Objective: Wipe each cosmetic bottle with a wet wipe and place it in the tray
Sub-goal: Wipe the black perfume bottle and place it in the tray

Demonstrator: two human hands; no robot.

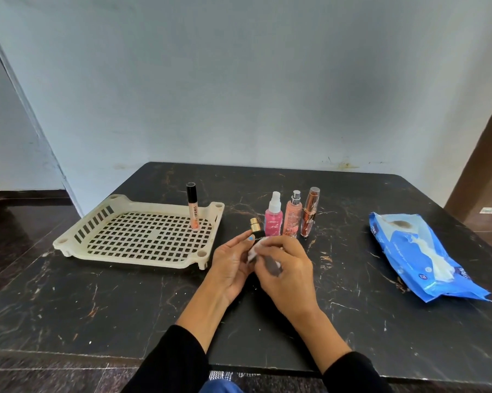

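My left hand holds a small black bottle with a gold cap, tilted, above the table's middle. My right hand presses a white wet wipe against the bottle's side. A cream slotted tray lies to the left, and a lip gloss tube with a black cap stands upright at its far right corner. Behind my hands stand a pink spray bottle, a peach spray bottle and a copper-brown tube in a row.
A blue pack of wet wipes lies at the right of the black marble table, with a wipe sticking out of its opening. A pale wall rises behind the table's far edge.
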